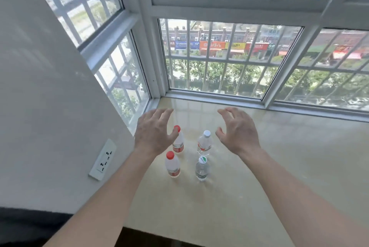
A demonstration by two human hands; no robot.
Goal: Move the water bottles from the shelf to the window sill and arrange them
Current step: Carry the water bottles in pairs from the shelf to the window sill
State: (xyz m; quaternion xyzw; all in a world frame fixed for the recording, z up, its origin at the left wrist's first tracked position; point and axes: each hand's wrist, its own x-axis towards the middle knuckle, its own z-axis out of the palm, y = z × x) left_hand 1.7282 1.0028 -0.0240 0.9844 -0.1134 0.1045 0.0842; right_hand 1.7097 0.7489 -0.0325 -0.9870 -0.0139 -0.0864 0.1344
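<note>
Window (229, 57): barred panes wrap the corner, with the street below. Wall (50, 107): plain white, closing the left side.

Window sill (279, 157): a wide, pale, glossy slab. All four water bottles in view stand on it, upright, grouped near its left end. No shelf is in view, so the carrying step looks done for these four. Judgement: what remains is arranging.

Layout: two rows of two, bottles near each other but not touching.
- Left column: far red-capped bottle (179, 145) and near red-capped bottle (172, 165), both with red labels.
- Right column: white-capped bottle (204, 143) behind, green-capped bottle (202, 169) in front.

Like caps sit together on the left, which reads as sorting by kind. The grid is set back from the sill's front edge, probably to keep the bottles from being knocked off.

Hands:
- Left hand (153, 133): above the far red-capped bottle, fingers spread and relaxed, gripping nothing. The thumb tip overlaps the red cap; I cannot tell whether it touches or only passes in front.
- Right hand (237, 129): beside the white-capped bottle and clear of it, fingers spread with the tips loosely bent, empty.

The hands bracket the far row, as if to square it up.

Wall socket (102, 160): white plate on the wall below sill level, not involved.
</note>
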